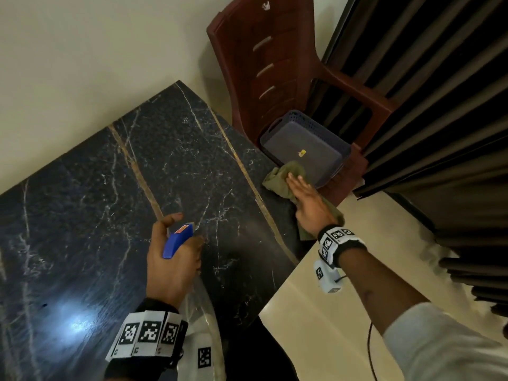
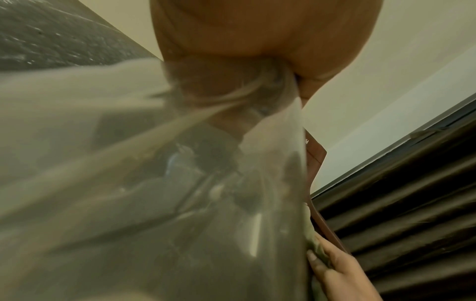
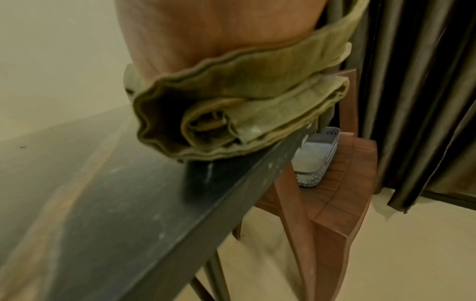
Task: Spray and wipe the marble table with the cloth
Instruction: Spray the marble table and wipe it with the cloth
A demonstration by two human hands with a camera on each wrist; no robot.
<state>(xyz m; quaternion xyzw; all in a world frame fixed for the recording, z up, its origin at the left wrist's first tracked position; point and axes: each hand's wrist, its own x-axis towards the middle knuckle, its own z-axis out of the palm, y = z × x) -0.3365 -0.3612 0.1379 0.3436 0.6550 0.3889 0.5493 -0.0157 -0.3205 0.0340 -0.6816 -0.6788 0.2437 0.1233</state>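
Note:
The black marble table (image 1: pixel 115 188) with white veins and tan stripes fills the left of the head view. My left hand (image 1: pixel 176 251) grips a clear spray bottle (image 2: pixel 154 203) by its blue trigger head (image 1: pixel 178 240), held over the table's middle. My right hand (image 1: pixel 305 204) lies flat with straight fingers on an olive-green cloth (image 1: pixel 280 177), pressing it onto the table near its right edge. In the right wrist view the cloth (image 3: pixel 244 106) is bunched in folds under my palm at the table edge (image 3: pixel 206 213).
A brown plastic chair (image 1: pixel 275 64) stands just beyond the table's right edge, with a grey perforated basket (image 1: pixel 308 149) on its seat. Dark curtains (image 1: pixel 439 105) hang at the right. A cream wall runs along the table's far side, and pale floor (image 1: pixel 330 312) lies below.

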